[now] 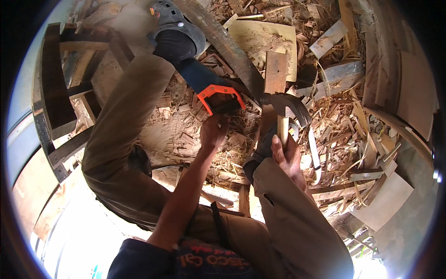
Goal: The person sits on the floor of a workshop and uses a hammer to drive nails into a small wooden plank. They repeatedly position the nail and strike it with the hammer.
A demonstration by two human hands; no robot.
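My right hand (290, 158) is wrapped round the pale wooden handle of a claw hammer (282, 126). Its dark curved head lies just below a short wooden board (276, 69), above my right shoe. My left hand (213, 131) has its fingers drawn together; what they hold, if anything, is too small to make out. Directly beyond that hand is a handsaw (200, 76) with an orange-edged handle and a dark blue blade, the blade reaching toward my left shoe. A long, dark, weathered beam (223, 39) slants from the top toward the hammer head.
Wood chips and offcuts (334, 135) cover the ground. A yellowish flat sheet (283, 35) lies at the far side. On the left stands a dark wooden frame (58, 93). Boards (402, 83) lean along the right, and a thin white curved strip (314, 153) lies beside my right hand.
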